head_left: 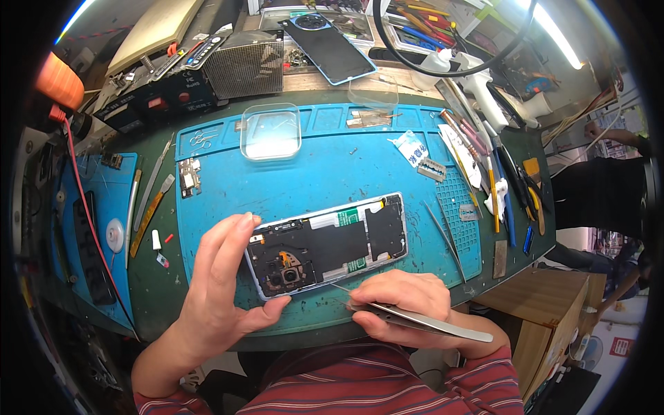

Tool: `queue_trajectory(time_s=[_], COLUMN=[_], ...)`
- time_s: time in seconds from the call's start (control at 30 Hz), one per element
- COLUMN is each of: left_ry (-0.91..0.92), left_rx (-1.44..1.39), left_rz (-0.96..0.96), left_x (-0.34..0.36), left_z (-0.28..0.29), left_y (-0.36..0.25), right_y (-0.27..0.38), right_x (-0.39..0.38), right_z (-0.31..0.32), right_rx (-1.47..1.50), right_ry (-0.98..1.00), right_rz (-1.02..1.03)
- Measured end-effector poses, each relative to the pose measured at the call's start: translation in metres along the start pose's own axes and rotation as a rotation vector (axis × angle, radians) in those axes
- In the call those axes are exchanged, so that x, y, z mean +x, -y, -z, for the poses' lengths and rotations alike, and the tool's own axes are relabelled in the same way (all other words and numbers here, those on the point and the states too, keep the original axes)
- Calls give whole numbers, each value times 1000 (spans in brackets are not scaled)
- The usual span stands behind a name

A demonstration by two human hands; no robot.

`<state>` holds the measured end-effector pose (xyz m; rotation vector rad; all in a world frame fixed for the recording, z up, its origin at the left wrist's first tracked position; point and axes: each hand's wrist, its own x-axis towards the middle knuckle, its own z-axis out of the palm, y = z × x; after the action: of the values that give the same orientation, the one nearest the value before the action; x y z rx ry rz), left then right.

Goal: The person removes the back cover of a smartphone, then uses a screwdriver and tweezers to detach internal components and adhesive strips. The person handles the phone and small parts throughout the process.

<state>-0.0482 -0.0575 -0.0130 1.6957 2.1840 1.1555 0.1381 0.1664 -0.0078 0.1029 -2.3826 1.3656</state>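
Note:
An opened smartphone [325, 238] lies on the blue work mat with its back off, so its black inner covers, green strips and camera module [282, 277] show. My left hand [216, 290] grips its left end, fingertips at the far corner and thumb at the near edge. In my right hand [401, 294] is a pair of metal tweezers [443, 330], held between thumb and fingers. Their thin tip reaches the phone's near long edge, right of the camera module; whether it touches anything there, I cannot tell.
A clear plastic box [271, 131] stands at the mat's far side, left of a razor blade [431, 170]. Another pair of tweezers [446, 235] lies to the right, before pliers [531, 195] and other tools. A second phone [332, 55] rests at the back. Someone in dark clothes [602, 187] is at far right.

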Motion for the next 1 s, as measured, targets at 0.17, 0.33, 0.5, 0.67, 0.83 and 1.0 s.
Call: queue_trajectory(time_s=[0.17, 0.33, 0.5, 0.67, 0.83, 1.0], left_ry=[2, -6, -9, -6, -14, -9], left_rx=[7, 9, 0, -25, -105, -74], left_rz=[-4, -6, 10, 22, 76, 45], left_x=[0, 0, -1, 0, -3, -1], left_z=[0, -1, -2, -1, -3, -2], left_y=[0, 0, 0, 1, 2, 2], right_y=[1, 1, -1, -3, -3, -5], right_x=[1, 2, -2, -7, -3, -3], right_z=[0, 2, 7, 4, 2, 2], right_rx=[-18, 3, 43, -9, -27, -7], right_ry=[2, 35, 32, 4, -19, -2], right_rz=[0, -56, -106, 5, 94, 75])
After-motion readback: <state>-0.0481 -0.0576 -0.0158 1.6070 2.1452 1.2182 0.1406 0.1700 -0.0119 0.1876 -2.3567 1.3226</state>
